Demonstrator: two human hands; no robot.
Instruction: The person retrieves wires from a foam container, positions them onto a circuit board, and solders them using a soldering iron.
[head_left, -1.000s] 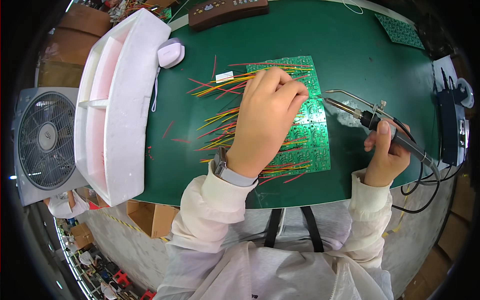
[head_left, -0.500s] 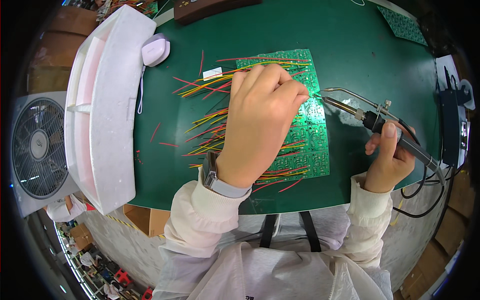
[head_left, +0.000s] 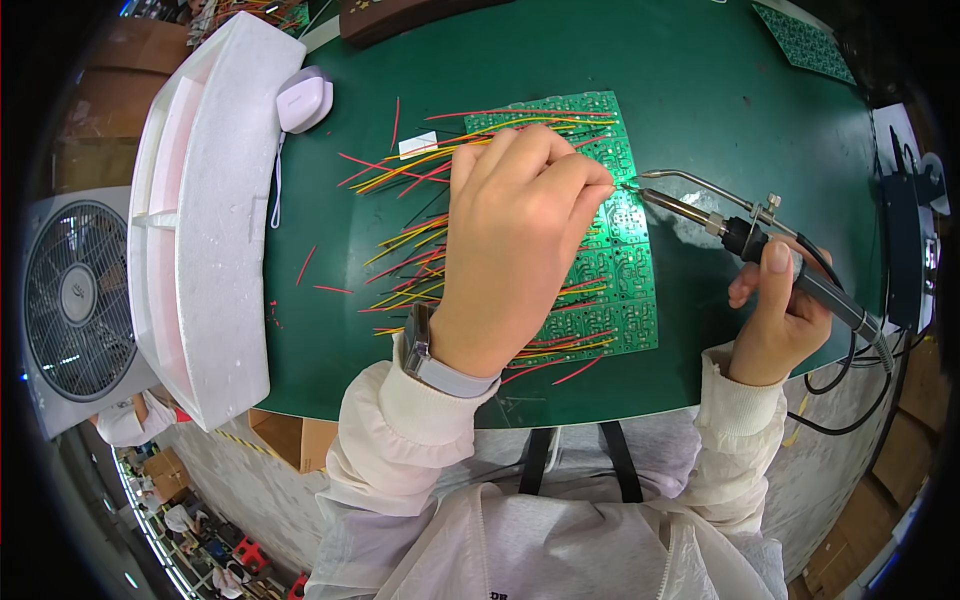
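A green circuit-board panel [head_left: 635,290] lies on the table, with rows of red, yellow and black wires [head_left: 405,240] reaching out over its left side. Above it is my left hand [head_left: 515,215], thumb and forefinger pinched at the right part of the panel. A thin dark wire, mostly hidden, seems to be between these fingertips. My right hand [head_left: 785,310] grips a soldering iron [head_left: 745,238] by its handle, fingers wrapped round it. The iron's tip is at the panel, close beside my left fingertips. A thin metal tube [head_left: 700,185] clamped to the iron ends near the same spot.
At the left stands a white foam tray [head_left: 225,230] with a pale lilac case [head_left: 304,100] beside it, and a fan [head_left: 80,290] is beyond. Loose red wires [head_left: 308,265] lie about. Another panel [head_left: 803,45] rests far right, near a dark box [head_left: 905,240]. The iron's cable [head_left: 850,365] loops at the right edge.
The view has shifted slightly, so the panel and tray appear a little farther left. Both hands keep nearly the same pose, with the iron's tip still at my left fingertips.
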